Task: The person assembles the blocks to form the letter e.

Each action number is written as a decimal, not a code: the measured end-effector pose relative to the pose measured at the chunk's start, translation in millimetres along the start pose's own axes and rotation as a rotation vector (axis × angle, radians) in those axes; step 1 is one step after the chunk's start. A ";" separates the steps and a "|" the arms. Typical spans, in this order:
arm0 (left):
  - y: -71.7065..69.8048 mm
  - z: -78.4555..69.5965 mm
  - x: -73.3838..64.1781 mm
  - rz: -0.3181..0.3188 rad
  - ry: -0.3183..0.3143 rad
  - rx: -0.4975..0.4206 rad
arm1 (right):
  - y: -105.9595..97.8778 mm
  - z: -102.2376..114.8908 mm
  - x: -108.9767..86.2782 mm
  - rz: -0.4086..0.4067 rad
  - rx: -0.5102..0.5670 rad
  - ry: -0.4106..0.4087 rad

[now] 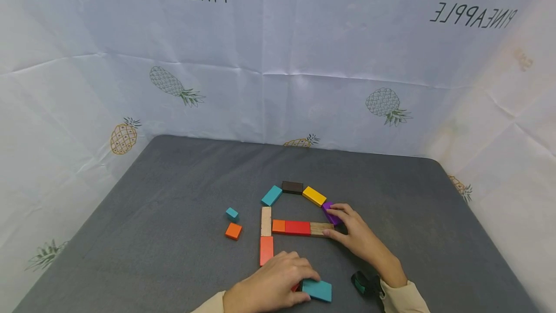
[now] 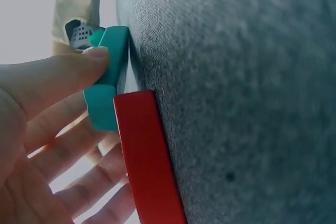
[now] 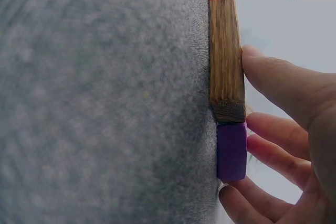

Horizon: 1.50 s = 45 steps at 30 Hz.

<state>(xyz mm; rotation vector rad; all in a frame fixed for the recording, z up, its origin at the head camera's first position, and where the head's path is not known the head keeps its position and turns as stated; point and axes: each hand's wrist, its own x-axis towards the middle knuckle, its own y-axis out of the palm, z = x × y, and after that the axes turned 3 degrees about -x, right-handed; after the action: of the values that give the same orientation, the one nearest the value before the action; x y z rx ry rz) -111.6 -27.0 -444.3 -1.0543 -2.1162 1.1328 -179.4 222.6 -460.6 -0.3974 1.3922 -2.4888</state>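
Observation:
My left hand [image 1: 275,279] pinches a teal block [image 1: 319,291] between thumb and fingers, low over the grey table. In the left wrist view the thumb lies on the teal block [image 2: 114,61], beside the end of a red block [image 2: 149,156] that my hand mostly hides in the head view. My right hand [image 1: 360,235] rests at the right of the block outline, fingers loosely bent. Its fingertips touch the purple block [image 1: 328,210], and its thumb touches the wooden block [image 1: 319,228]. The right wrist view shows the purple block [image 3: 231,151] against the wooden block's end [image 3: 226,56].
Teal [image 1: 271,196], dark brown [image 1: 292,187] and yellow [image 1: 314,196] blocks form an arc above a red bar [image 1: 297,228]. Pale wood [image 1: 266,221] and coral [image 1: 267,250] blocks line its left. Two small blocks lie further left. A black strap [image 1: 364,284] is near the right sleeve.

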 end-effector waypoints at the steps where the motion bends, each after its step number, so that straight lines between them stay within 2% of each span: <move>1: 0.4 -0.1 -0.1 0.001 0.000 -0.002 | -0.1 0.0 0.0 0.001 0.000 -0.002; 8: 0.4 0.0 -0.6 0.043 -0.037 -0.030 | -0.3 0.1 -0.5 -0.011 -0.012 -0.018; 13: -4.8 0.1 -2.0 0.067 -0.034 -0.005 | -0.3 0.8 -0.6 -0.013 -0.011 -0.014; 16: -15.1 1.5 -4.1 0.065 -0.046 0.018 | -0.4 1.1 -0.2 -0.007 -0.008 -0.008; 23: -46.5 5.6 -9.9 0.085 -0.146 -0.016 | -0.5 0.0 -0.1 -0.007 -0.004 -0.005; 30: -62.3 10.8 -17.9 0.111 -0.224 0.014 | -1.9 0.6 0.3 0.012 0.003 -0.002; 35: -59.3 11.5 -16.1 0.122 -0.222 0.061 | -2.7 1.3 0.7 0.004 -0.006 -0.001; 39: -46.0 8.7 -11.2 0.147 -0.148 0.089 | -2.8 1.6 0.3 -0.002 -0.011 -0.007; 43: -31.9 7.7 -8.6 0.134 -0.077 0.097 | -2.6 1.6 0.2 0.000 -0.003 -0.008; 45: -28.8 7.9 -8.5 0.131 -0.065 0.101 | -2.2 1.4 0.3 0.005 0.002 -0.004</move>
<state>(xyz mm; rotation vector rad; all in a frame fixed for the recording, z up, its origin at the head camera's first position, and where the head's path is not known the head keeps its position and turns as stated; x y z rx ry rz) -123.9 -47.6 -424.6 -1.1367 -2.0401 1.3379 -179.4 222.5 -457.9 -0.3973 1.3874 -2.4840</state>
